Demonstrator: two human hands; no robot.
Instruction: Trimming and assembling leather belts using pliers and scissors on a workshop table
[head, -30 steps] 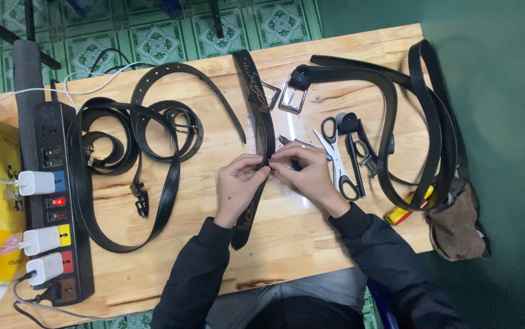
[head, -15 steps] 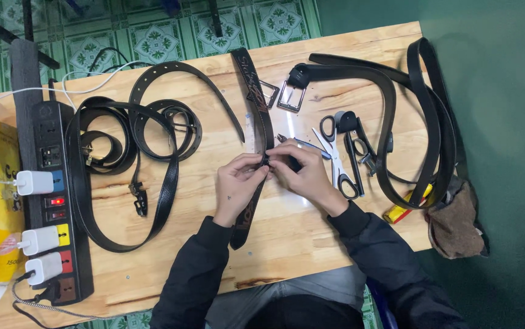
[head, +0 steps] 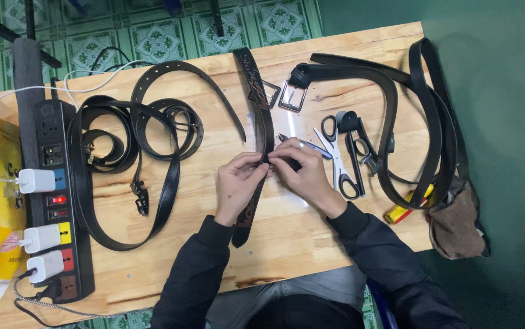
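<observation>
Left hand (head: 238, 186) and right hand (head: 302, 176) both pinch the dark belt (head: 264, 131) mid-strap; scissors (head: 335, 159) just right of grip, coiled belts (head: 128, 143) well left on bench (head: 214, 244).

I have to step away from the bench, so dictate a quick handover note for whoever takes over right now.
Left hand and right hand both pinch the brown belt lying lengthwise on the wooden table.
Scissors and loose buckles lie right of the hands; coiled black belts lie left, beside the power strip.
What is done or left on the belt cannot be told.
</observation>
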